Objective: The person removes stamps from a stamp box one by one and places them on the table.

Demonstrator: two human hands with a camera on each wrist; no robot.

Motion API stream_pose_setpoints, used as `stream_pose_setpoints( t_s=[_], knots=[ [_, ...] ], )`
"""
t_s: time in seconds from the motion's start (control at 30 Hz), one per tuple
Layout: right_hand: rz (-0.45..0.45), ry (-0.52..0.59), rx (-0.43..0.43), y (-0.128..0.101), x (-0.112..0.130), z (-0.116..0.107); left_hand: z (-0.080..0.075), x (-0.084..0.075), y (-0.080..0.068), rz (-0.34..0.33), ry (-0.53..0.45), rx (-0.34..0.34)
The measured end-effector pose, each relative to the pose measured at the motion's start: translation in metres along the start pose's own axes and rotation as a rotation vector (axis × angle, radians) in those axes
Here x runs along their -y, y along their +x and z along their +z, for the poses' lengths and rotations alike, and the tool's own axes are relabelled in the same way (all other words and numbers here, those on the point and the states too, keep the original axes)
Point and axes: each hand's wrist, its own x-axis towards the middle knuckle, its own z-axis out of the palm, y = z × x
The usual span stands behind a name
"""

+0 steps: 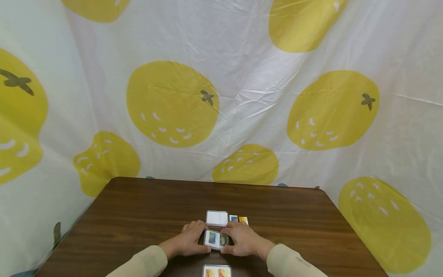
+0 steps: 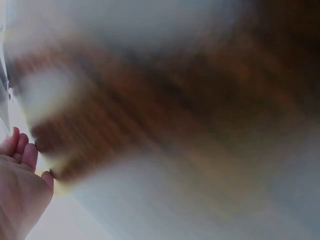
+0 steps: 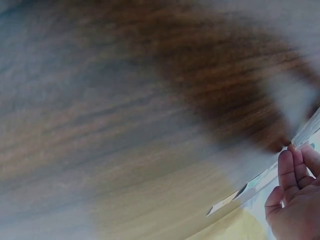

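Note:
Between my two hands, a small flat clear-edged case (image 1: pixel 216 240) lies on the table, holding two small stamp-like pictures side by side, one blue-green and one dark green. My left hand (image 1: pixel 189 239) grips its left side, fingers at the far corner and thumb at the near one. On the opposite side, my right hand (image 1: pixel 244 240) holds it the same way. In the left wrist view the left hand (image 2: pixel 22 185) shows at the lower left edge. The right hand (image 3: pixel 298 192) appears at the right edge of the right wrist view, fingertips near the tabletop.
Just beyond the hands lies a similar case (image 1: pixel 217 218) with a white inside. Beside it are a blue picture card (image 1: pixel 233 218) and an orange picture card (image 1: pixel 243 220). A case with orange pictures (image 1: pixel 217 271) sits nearest me on the dark wooden table (image 1: pixel 155 204).

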Motion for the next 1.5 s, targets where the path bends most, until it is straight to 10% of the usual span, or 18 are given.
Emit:
stream_pose_setpoints(
  t_s=[0.53, 1.5],
  knots=[
    [-0.042, -0.032, -0.040, -0.0005, -0.0028, 0.0005, 0.0027, -0.0014, 0.0010, 0.013, 0.141, 0.014],
    [-0.031, 0.012, -0.018, 0.0016, -0.0041, 0.0024, 0.0016, 0.0055, 0.0011, -0.010, -0.108, -0.020]
  ],
)
